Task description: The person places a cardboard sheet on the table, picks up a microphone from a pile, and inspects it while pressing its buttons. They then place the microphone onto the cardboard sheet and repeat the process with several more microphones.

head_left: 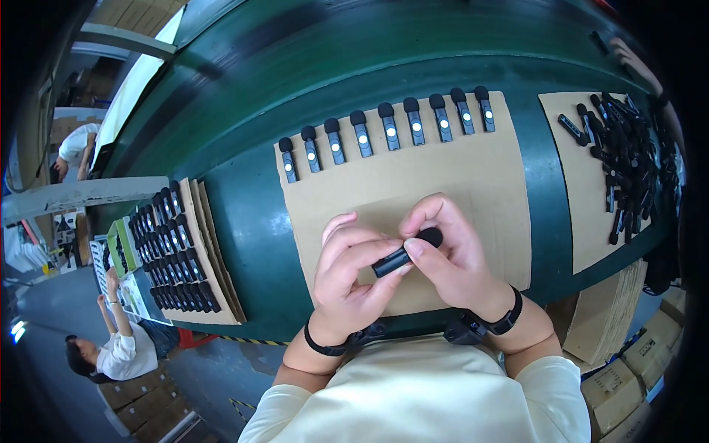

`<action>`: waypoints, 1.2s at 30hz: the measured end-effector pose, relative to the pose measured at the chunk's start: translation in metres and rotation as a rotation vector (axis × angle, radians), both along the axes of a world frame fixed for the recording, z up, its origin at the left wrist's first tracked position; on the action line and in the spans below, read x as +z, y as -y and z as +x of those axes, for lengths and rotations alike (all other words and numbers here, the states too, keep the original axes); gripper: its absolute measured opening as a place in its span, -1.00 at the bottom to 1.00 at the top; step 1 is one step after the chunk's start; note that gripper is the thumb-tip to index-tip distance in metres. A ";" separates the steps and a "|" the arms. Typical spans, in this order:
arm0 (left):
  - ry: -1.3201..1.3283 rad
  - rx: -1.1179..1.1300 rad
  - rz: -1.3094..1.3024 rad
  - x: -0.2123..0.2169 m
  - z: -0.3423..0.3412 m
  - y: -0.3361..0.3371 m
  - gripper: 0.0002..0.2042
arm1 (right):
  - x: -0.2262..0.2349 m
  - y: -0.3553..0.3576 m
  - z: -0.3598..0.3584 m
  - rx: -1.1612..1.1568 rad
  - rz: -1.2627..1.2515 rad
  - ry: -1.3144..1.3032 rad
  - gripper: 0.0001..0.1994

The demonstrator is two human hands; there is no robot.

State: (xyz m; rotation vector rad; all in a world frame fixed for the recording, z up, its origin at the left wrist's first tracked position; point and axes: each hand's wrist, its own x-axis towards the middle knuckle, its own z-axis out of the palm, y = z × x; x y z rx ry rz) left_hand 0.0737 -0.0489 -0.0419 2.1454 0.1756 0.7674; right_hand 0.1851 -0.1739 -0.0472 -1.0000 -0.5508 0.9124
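Note:
Between my two hands, over the near part of a cardboard sheet, is a small black clip-on microphone with a round foam windscreen. My left hand pinches the microphone's body between thumb and fingers. My right hand is closed around the foam end, thumb pressed where foam and body meet. The microphone tilts, foam end up to the right. Along the far edge of the sheet lie several similar foam-topped microphones in a row, each with a bright round spot.
At left, stacked cardboard sheets carry rows of capped microphones. At right, another cardboard sheet holds a loose pile of microphones; another person's hand is beyond it. The green work surface runs underneath. Cartons stand lower right.

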 end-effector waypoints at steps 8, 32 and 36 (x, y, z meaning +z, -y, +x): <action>0.021 0.005 -0.057 -0.002 0.001 0.001 -0.67 | -0.003 -0.002 0.001 -0.001 0.013 0.031 -0.85; -0.405 0.388 0.260 0.007 -0.028 -0.031 -0.77 | -0.029 -0.017 0.003 -0.054 -0.165 0.462 -0.56; -0.511 0.536 0.288 -0.003 -0.031 -0.045 -0.77 | -0.030 -0.018 0.002 -0.029 -0.282 0.501 -0.55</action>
